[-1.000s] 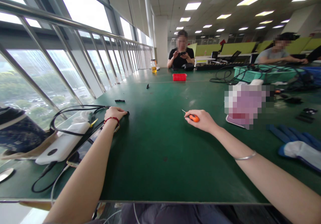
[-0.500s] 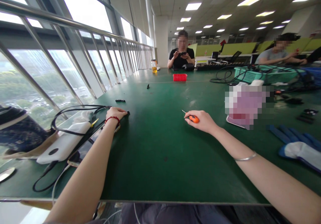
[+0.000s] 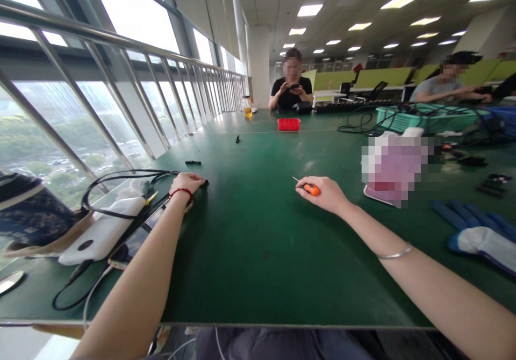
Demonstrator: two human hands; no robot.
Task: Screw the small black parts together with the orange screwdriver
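My right hand point(image 3: 325, 192) is closed around a screwdriver point(image 3: 312, 189) with an orange handle, resting on the green table point(image 3: 242, 252). Its thin metal shaft points away to the left. On the left side of the table, my left hand point(image 3: 188, 181) is closed on a small black part point(image 3: 206, 182), which pokes out past the fingertips; most of it is hidden. Just beyond that hand lies a short black strip point(image 3: 193, 162). Another little black piece point(image 3: 237, 139) sits farther back.
Left of my left arm are black cables point(image 3: 116, 173), a white power bank-like case point(image 3: 102, 231) and a dark patterned bag point(image 3: 36, 209). A red bin point(image 3: 289, 124) stands far back, before a seated person point(image 3: 292, 86). Rightward are a blue-white glove point(image 3: 484, 242) and a green basket point(image 3: 427, 121).
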